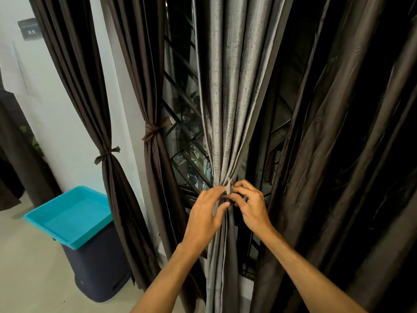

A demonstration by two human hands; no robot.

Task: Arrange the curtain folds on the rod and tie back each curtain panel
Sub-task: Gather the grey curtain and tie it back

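Note:
A grey curtain panel hangs in the middle, gathered into a narrow waist. A grey tie strip wraps that waist, one short end sticking up. My left hand pinches the tie from the left, thumb pressed against the gathered cloth. My right hand pinches the tie from the right, fingers curled around it. The knot itself is hidden behind my fingers. Left of it hang two dark brown panels, each bound with a bow: one tied panel by the window, another tied panel against the wall.
A loose dark brown curtain hangs at the right. Behind the curtains is a window with a black metal grille. A turquoise tray sits on a dark blue bin at the lower left, on a pale floor.

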